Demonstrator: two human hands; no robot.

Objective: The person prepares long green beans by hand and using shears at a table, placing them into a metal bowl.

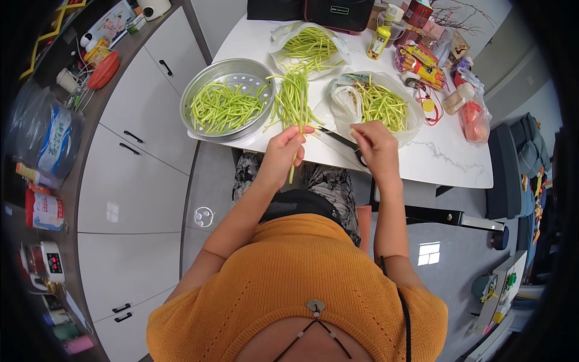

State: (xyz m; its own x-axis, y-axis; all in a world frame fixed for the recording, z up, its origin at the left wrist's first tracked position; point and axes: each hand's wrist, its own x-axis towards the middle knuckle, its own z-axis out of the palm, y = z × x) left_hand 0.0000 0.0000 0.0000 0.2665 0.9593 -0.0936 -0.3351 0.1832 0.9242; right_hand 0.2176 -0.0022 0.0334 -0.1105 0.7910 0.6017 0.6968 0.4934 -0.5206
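Note:
My left hand (282,152) grips a long green bean stalk (296,158) that hangs past the white table's (446,163) near edge. Just to the right, my right hand (373,143) pinches a small piece at its fingertips; what it is I cannot tell. A black-handled knife or pair of scissors (344,142) lies on the table between the two hands. Ahead of my left hand lies a loose bundle of green stalks (294,96). A round metal pan (205,78) at the left holds cut green pieces (224,107).
Two plastic bags hold more stalks, one at the back (309,43) and one ahead of my right hand (381,105). Bottles, packets and a black bag crowd the table's far side. White cabinets (129,175) with a cluttered counter run along the left. A dark chair (503,175) stands at the right.

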